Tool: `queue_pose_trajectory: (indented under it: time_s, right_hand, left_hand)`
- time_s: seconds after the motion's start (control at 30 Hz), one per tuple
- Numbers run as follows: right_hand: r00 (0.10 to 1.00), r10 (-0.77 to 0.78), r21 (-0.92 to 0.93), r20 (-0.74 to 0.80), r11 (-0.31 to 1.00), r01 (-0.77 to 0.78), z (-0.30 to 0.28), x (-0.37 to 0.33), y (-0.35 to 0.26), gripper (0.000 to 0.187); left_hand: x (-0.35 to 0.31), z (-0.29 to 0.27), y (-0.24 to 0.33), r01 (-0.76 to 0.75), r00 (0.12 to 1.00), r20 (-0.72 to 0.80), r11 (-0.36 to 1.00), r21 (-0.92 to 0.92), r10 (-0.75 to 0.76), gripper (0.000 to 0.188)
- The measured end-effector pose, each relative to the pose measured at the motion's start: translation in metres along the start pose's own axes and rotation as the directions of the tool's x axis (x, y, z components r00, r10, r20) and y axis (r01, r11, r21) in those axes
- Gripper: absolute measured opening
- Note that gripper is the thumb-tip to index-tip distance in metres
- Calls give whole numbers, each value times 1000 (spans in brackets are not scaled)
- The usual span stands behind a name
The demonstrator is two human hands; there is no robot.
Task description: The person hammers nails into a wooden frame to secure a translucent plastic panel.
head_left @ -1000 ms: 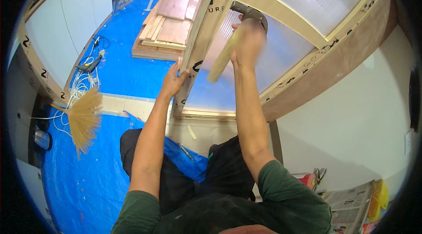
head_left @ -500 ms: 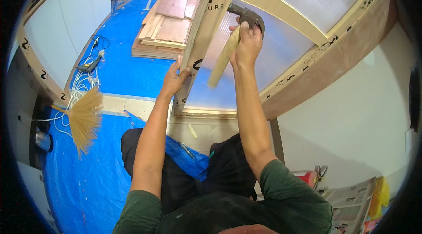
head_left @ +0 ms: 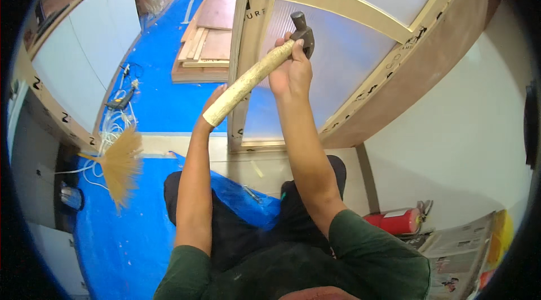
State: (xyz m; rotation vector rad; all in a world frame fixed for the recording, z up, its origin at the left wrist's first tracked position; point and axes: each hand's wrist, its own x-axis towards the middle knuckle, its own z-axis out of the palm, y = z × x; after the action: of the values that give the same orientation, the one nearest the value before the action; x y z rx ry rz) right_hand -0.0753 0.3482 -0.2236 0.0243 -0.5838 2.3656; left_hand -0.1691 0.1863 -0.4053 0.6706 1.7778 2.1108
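Hammer (head_left: pixel 256 76) slanting before framed door (head_left: pixel 344 69), handle (head_left: pixel 242 90) toward near left, head (head_left: pixel 302 34) far right, right hand (head_left: pixel 291 73) wrapped around the neck just under the head, left hand (head_left: pixel 209 104) partly behind the handle — finger closure hidden, hold cannot be told.

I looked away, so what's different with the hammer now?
The right hand turned the hammer: its handle end swung left and now hides part of the left hand. Nothing was picked up or let go. The right hand still grips near the hammer's head; the left stays by the wooden frame.
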Motion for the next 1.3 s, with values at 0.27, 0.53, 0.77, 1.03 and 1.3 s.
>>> queue_pose_trajectory:
  time_s: [0.27, 0.53, 0.77, 1.03, 1.3]
  right_hand:
    - [993, -17, 218, -120, 975, 43, 29, -19, 16, 31]
    - [985, 115, 344, -126, 937, -65, 63, -23, 40, 35]
    - [964, 224, 119, -144, 971, -208, 74, -27, 24, 32]
    - [946, 302, -379, 118, 894, -239, 61, -74, -13, 33]
    - [983, -147, -671, 110, 718, 183, -4, -37, -6, 35]
  left_hand:
    - [-72, -13, 239, -352, 926, 338, 712, 607, 170, 60]
    - [-70, 17, 314, -241, 953, 253, -90, 966, 165, 66]
    - [-62, 13, 358, -312, 924, 352, -237, 920, 148, 61]
    - [-71, 4, 354, -307, 938, 302, 4, 952, 169, 57]
    - [-74, -5, 327, -291, 932, 271, 52, 955, 240, 57]
